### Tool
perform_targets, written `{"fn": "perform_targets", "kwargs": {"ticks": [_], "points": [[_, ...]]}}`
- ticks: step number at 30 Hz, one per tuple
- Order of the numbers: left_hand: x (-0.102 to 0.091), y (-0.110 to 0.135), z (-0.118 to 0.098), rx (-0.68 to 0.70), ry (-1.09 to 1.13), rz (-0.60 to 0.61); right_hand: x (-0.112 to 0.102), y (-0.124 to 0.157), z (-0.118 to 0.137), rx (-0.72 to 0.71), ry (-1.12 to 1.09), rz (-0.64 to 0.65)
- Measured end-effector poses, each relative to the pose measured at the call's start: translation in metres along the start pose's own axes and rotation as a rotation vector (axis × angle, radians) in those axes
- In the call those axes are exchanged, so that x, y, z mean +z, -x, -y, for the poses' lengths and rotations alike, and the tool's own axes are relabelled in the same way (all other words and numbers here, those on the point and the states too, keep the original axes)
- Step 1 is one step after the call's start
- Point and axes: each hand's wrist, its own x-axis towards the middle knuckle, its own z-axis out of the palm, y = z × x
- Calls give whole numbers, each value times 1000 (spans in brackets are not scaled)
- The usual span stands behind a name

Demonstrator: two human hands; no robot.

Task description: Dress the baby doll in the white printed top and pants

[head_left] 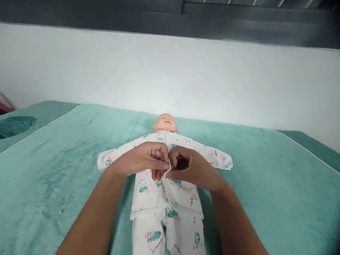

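A baby doll (165, 123) lies on its back on a teal blanket (66, 170), dressed in a white printed top (148, 198) and matching trousers (170, 233). Both of my hands meet over the doll's chest. My left hand (140, 159) is closed, its fingers pinching the white tie string (166, 179) of the top. My right hand (191, 168) is closed too, gripping the same string and the front edge of the top. The string hangs down from between my fingers over the doll's belly.
The blanket covers a wide bed that reaches the white wall (170, 74) behind. A darker teal fold (16, 125) lies at the far left. A dark edge of the bed (318, 145) shows at the right.
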Motion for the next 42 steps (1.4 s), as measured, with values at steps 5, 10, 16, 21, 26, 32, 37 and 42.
{"fn": "perform_targets", "kwargs": {"ticks": [5, 10, 16, 21, 26, 32, 37, 42], "points": [[0, 0, 1, 2, -44, 0, 1, -1, 1, 16, 16, -13], [4, 0, -4, -45, -107, -22, 2, -1, 1, 27, 72, -43], [5, 1, -6, -69, -90, -23, -1, -1, -1, 41, 48, -8], [5, 0, -5, -42, -45, -6, -4, -1, -2, 50, 5, 11], [6, 0, -4, -47, -51, -43, -5, -1, -3, 54, -31, 28], [5, -2, -1, 2, -38, -44, -9, -1, -4, 31, -89, 53], [4, -2, -1, 2, -41, -25, -9, -2, -4, 24, -140, 57], [3, 0, 1, 25, -29, 6, -8, -5, -8, -32, -223, 3]]}}
